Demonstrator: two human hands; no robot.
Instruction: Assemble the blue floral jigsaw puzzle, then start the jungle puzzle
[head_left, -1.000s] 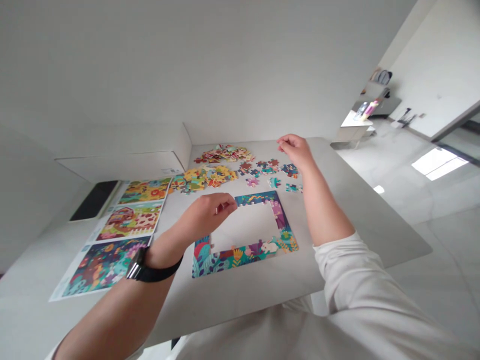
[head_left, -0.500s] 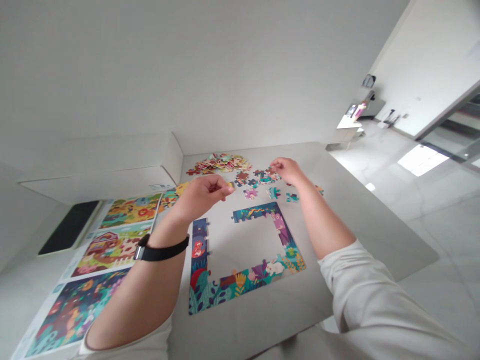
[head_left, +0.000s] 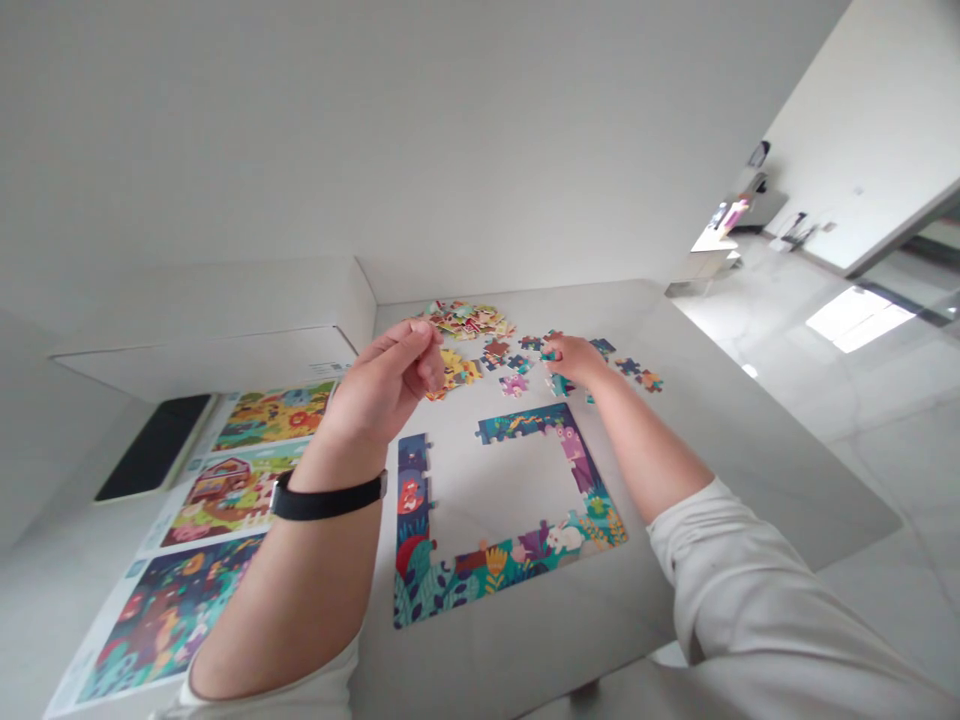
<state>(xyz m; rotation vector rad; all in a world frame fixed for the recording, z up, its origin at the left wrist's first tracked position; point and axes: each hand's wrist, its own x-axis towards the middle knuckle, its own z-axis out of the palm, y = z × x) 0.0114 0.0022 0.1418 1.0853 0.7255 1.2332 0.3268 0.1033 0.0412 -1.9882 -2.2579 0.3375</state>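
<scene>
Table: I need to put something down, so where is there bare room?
Bare: inside the puzzle border, between it and the near edge of the table, and between the right forearm and the right edge. Crowded: beyond the border, with loose pieces and the right hand; at left, with prints and phone.

The right grip point(head_left: 576, 361) has moved in over the loose puzzle pieces point(head_left: 515, 385).

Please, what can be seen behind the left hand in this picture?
Past the left hand, yellow puzzle pieces show just right of it, and a red-and-cream pile shows farther back. Whatever the hand itself covers cannot be seen.
</scene>
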